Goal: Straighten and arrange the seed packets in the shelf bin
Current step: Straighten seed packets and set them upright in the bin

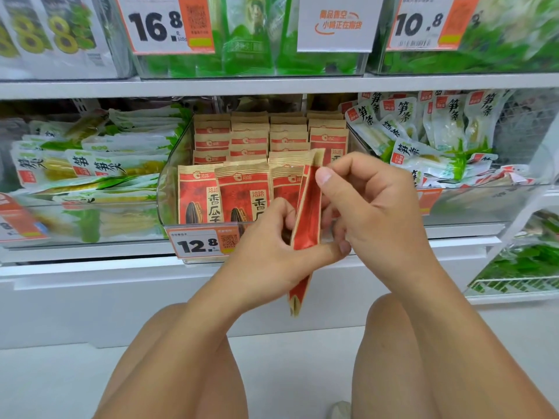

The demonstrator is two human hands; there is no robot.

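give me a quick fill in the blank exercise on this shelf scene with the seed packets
1. The sunflower seed packet held in front of the clear bin is gripped by ____ hands.
2. The price tag on the front of that bin reads ____.
3. The left hand holds the packet lower down, while the right hand pinches it near its ____ end.
4. The held packet is turned ____ to the camera.

Missing words: both; 12.8; upper; edge-on

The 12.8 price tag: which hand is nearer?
Left. The left hand sits beside the 12.8 price tag, touching its right end; the right hand is farther right.
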